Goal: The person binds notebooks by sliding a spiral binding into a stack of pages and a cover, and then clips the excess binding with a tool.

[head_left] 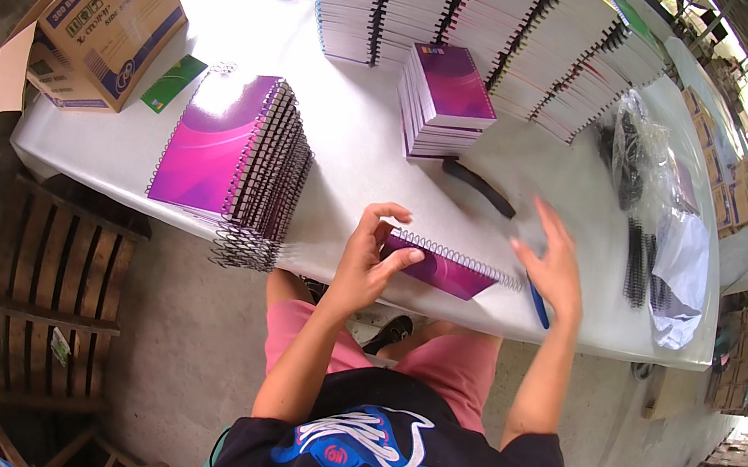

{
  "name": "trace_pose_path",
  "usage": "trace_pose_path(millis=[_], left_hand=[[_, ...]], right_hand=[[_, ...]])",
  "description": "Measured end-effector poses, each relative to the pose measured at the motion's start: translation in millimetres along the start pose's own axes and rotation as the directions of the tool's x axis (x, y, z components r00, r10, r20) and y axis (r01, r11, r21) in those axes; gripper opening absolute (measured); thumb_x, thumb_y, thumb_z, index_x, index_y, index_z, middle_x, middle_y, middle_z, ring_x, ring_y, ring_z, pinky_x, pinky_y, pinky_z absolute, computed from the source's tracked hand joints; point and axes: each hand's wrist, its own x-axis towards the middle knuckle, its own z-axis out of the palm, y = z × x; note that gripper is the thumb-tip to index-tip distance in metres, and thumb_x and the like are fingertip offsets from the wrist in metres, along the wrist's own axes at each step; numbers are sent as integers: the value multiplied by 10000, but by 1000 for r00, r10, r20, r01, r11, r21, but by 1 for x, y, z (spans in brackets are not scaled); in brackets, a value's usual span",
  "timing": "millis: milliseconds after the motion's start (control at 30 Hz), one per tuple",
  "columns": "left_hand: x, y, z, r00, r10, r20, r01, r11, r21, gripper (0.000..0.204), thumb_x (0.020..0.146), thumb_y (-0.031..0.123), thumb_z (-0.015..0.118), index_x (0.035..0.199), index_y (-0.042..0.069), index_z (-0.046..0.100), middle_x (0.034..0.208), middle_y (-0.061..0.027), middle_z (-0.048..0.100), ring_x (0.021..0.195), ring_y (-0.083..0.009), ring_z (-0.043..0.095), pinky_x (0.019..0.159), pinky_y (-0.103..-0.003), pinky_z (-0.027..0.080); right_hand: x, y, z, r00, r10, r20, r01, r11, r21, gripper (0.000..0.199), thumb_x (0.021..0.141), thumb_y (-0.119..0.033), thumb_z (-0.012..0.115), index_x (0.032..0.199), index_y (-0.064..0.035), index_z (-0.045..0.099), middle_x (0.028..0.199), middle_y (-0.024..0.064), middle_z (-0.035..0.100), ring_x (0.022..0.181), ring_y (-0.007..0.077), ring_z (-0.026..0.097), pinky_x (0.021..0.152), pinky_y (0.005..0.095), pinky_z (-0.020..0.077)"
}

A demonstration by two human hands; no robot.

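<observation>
A purple spiral notebook [451, 271] lies at the near edge of the white table [359, 143]. My left hand [370, 257] grips the notebook's left end, thumb on the cover. My right hand [553, 262] hovers open just right of the notebook's wire spine, fingers spread, holding nothing. A blue pen-like tool [538, 305] lies under that hand. A black strip [479, 187] rests on the table beyond the notebook.
A stack of bound purple notebooks [229, 157] stands at the left, a smaller unbound stack [444, 98] in the middle, tall stacks [487, 17] at the back. Black wire coils in a plastic bag [660, 220] lie at the right. A cardboard box [105, 15] sits far left.
</observation>
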Motion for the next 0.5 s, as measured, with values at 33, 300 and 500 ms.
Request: trace_pose_path(millis=[33, 300, 500], left_hand=[[-3, 4, -4, 997, -76, 29, 77, 997, -28, 426, 773, 11, 723, 1105, 14, 457, 1031, -48, 485, 927, -113, 469, 867, -242, 385], [-8, 15, 20, 914, 281, -292, -234, 954, 187, 292, 705, -97, 728, 976, 3, 686, 959, -109, 668, 863, -164, 612, 752, -260, 496], [-8, 40, 25, 795, 575, -192, -363, 705, 610, 340, 619, -81, 771, 932, 40, 719, 842, -72, 691, 823, -224, 626, 727, -302, 512]], right_hand=[[-15, 9, -7, 996, 75, 49, -66, 984, -165, 612, 826, -319, 652, 1376, -162, 434, 1467, 143, 331, 1342, 315, 323, 1067, 537, 257], [-92, 18, 31, 971, -64, -231, -17, 943, -332, 392, 943, -331, 495, 1275, -129, 544, 1222, 124, 505, 1163, 302, 437, 985, 462, 328], [-92, -90, 8, 927, -280, -250, 309, 947, 84, 335, 847, -265, 642, 1178, -214, 634, 1195, 62, 550, 1084, 256, 505, 953, 399, 326]])
